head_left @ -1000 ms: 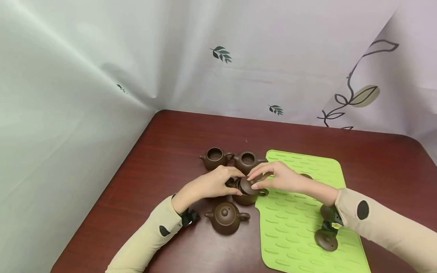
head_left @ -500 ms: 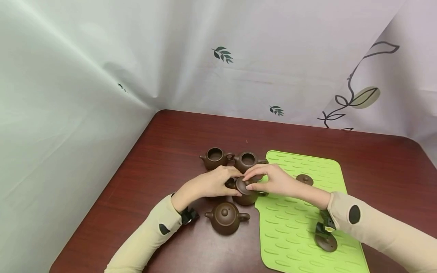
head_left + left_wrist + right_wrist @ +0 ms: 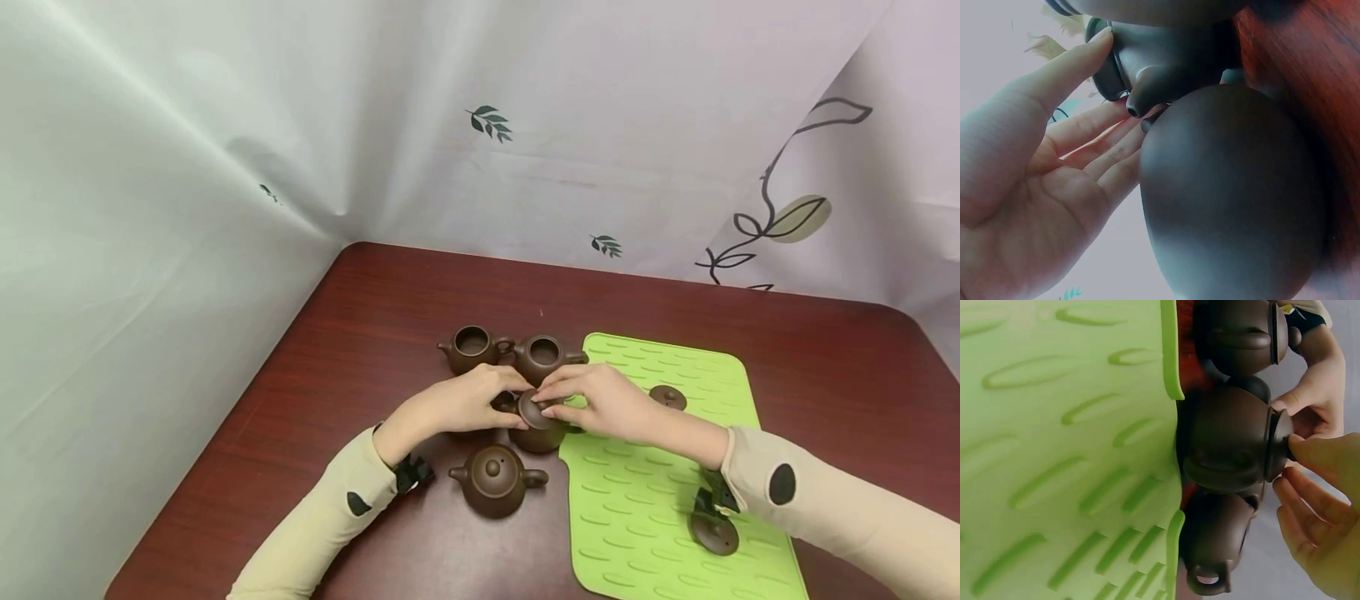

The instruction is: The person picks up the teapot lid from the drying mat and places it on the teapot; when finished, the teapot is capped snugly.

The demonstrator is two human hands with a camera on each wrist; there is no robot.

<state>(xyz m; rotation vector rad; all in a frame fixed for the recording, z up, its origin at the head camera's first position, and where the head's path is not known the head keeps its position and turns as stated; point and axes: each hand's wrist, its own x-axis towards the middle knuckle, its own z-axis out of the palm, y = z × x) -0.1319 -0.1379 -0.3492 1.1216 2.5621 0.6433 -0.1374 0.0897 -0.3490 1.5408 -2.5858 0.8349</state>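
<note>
Pinches lid (image 3: 532,412) from above with right hand (image 3: 603,402). Clamps teapot (image 3: 536,441) near its top with left hand (image 3: 467,400), just beside second, lidded pot (image 3: 495,487).

Round dark-brown clay-like teapots (image 3: 493,502), four distinct; similar rounded dark body (image 3: 1235,194), largely hidden in the head view, one. Domed brown knobbed lids (image 3: 714,535), four visible: two on teapots, two loose. Bright-green embossed flat mat (image 3: 626,504), one. Reddish-brown wood-grained table (image 3: 382,325), one. Bare hands (image 3: 472,400), two.

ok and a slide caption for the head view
Right hand pinching a round matte brown lid on a squat brown teapot, left hand at its top, beside a textured green mat.
</note>
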